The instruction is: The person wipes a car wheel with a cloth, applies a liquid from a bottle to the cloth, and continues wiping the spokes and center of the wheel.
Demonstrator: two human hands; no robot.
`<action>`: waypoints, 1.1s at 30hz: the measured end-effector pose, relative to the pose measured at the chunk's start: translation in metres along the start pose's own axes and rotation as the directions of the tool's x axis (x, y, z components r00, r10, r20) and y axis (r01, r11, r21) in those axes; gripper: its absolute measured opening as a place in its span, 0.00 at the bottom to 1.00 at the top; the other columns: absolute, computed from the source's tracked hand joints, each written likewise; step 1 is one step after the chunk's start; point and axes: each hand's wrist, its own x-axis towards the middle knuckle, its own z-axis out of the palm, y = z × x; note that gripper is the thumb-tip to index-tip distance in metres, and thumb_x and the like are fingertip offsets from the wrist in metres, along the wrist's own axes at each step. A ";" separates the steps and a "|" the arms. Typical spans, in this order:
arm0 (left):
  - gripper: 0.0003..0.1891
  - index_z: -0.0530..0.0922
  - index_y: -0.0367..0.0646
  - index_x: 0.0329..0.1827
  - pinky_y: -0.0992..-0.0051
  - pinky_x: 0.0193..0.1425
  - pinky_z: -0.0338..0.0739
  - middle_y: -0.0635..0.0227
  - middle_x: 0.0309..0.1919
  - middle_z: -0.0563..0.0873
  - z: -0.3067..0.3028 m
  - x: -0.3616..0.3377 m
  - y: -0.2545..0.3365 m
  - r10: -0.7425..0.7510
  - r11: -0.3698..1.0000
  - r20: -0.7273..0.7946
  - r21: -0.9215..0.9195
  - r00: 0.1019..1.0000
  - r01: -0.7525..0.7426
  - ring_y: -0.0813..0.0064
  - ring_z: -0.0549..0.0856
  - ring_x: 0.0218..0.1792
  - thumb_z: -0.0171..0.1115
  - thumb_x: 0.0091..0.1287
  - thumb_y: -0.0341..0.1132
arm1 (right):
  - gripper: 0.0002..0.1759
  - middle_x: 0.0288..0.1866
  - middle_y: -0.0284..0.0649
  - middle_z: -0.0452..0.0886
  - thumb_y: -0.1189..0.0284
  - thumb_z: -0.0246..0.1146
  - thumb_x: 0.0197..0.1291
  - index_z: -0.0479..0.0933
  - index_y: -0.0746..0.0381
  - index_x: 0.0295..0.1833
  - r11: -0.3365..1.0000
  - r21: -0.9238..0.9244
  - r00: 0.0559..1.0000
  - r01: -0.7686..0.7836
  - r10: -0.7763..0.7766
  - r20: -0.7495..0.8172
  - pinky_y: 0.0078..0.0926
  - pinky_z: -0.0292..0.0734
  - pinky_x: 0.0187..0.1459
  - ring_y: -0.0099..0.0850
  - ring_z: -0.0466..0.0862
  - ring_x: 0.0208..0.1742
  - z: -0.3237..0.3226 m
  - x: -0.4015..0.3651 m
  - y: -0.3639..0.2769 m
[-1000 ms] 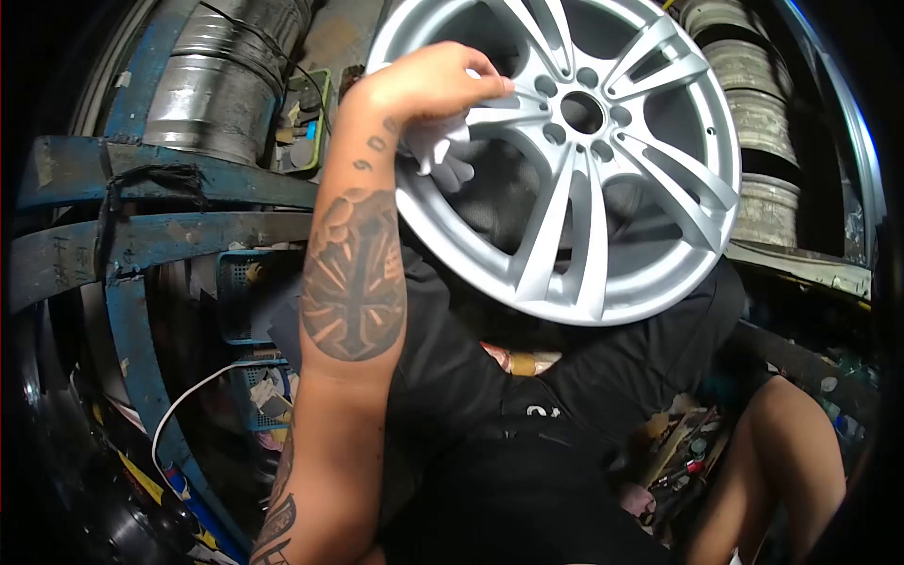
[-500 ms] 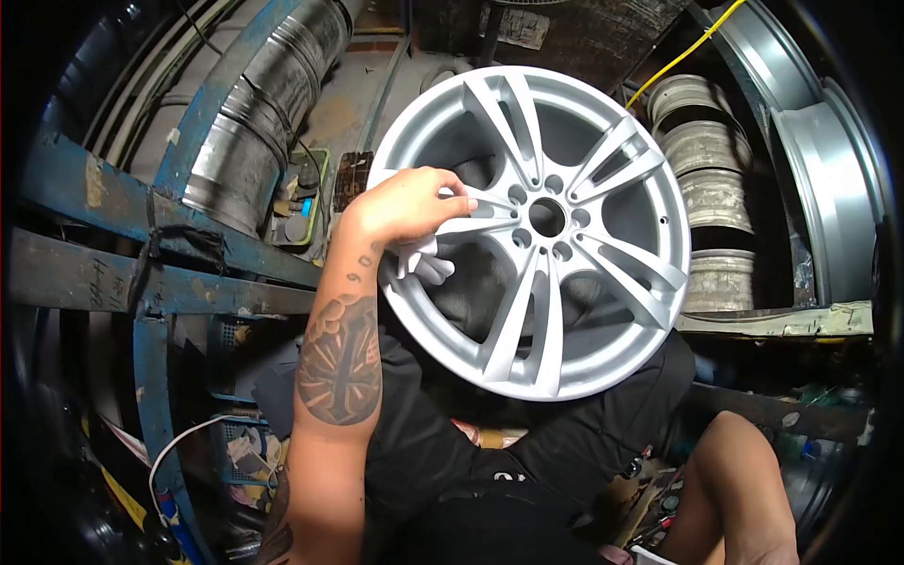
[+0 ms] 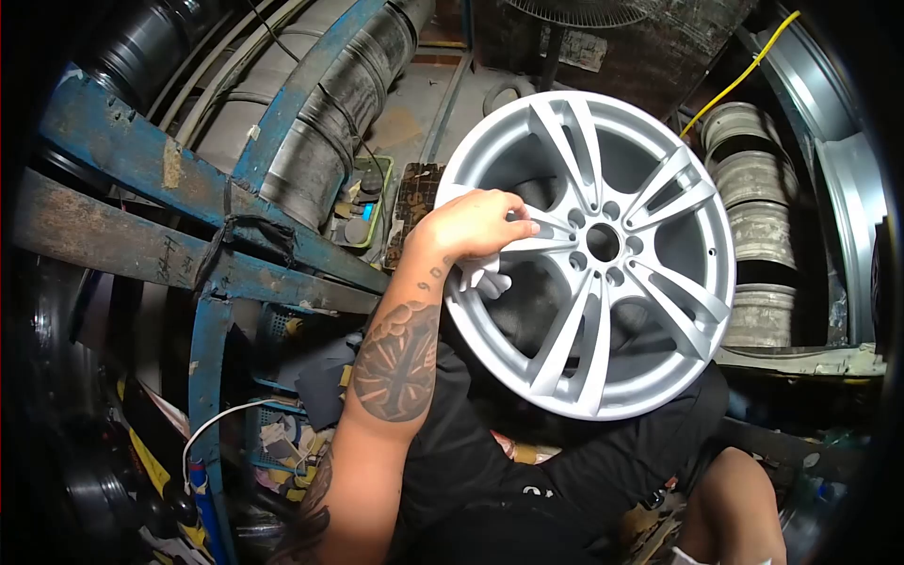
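A silver alloy wheel [image 3: 708,320] with split double spokes rests tilted across my lap, its face towards me. My left hand [image 3: 476,224] lies over the spoke at the left side of the wheel, thumb and forefinger close to the bolt holes. Bunched beneath the palm, a white cloth [image 3: 487,281] hangs out by the rim; the other fingers are hidden. My right arm bends at the lower right, and its hand is out of the frame. A bit of something white shows by that arm at the bottom edge.
Worn wheels [image 3: 758,226] stand stacked on the right, beside larger silver rims [image 3: 843,198]. A blue metal frame [image 3: 217,188] crosses the left, with bare metal barrels [image 3: 330,141] behind it. A fan [image 3: 584,8] is at the top. Blue baskets [image 3: 268,438] hold scraps at lower left.
The whole view has shifted, so everything sits further right and slightly lower. Against the wheel, my left hand and the cloth have barely moved.
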 end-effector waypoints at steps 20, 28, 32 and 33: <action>0.21 0.86 0.42 0.58 0.76 0.37 0.76 0.69 0.32 0.86 0.009 0.011 -0.006 0.077 0.987 0.026 -0.145 0.997 -0.072 0.82 0.81 0.33 0.67 0.74 0.50 | 0.17 0.49 0.48 0.88 0.70 0.69 0.62 0.83 0.71 0.52 0.946 0.316 0.963 -0.067 0.145 -0.229 0.38 0.83 0.56 0.40 0.90 0.52 0.032 -0.011 0.026; 0.19 0.84 0.36 0.56 0.77 0.37 0.77 0.74 0.28 0.80 0.005 0.007 -0.008 0.035 0.990 0.015 -0.140 0.999 -0.033 0.84 0.77 0.29 0.66 0.76 0.45 | 0.14 0.38 0.51 0.87 0.64 0.66 0.57 0.83 0.65 0.39 0.953 0.224 0.969 -0.203 0.228 -0.094 0.45 0.84 0.45 0.53 0.88 0.40 0.052 0.017 0.040; 0.20 0.84 0.36 0.57 0.76 0.38 0.77 0.73 0.29 0.80 0.009 0.008 -0.011 0.067 0.981 -0.008 -0.183 0.998 -0.067 0.83 0.78 0.29 0.66 0.75 0.46 | 0.16 0.27 0.53 0.86 0.61 0.65 0.55 0.83 0.66 0.30 0.971 -0.124 0.964 -0.206 0.223 0.148 0.47 0.84 0.36 0.51 0.89 0.31 0.043 0.054 0.015; 0.20 0.84 0.36 0.57 0.76 0.38 0.77 0.73 0.29 0.81 0.009 0.008 -0.012 0.080 0.977 -0.027 -0.194 0.996 -0.084 0.82 0.78 0.30 0.66 0.75 0.46 | 0.16 0.28 0.54 0.86 0.61 0.66 0.54 0.84 0.66 0.31 0.971 -0.163 0.952 -0.173 0.207 0.224 0.47 0.85 0.37 0.50 0.90 0.32 0.039 0.057 0.012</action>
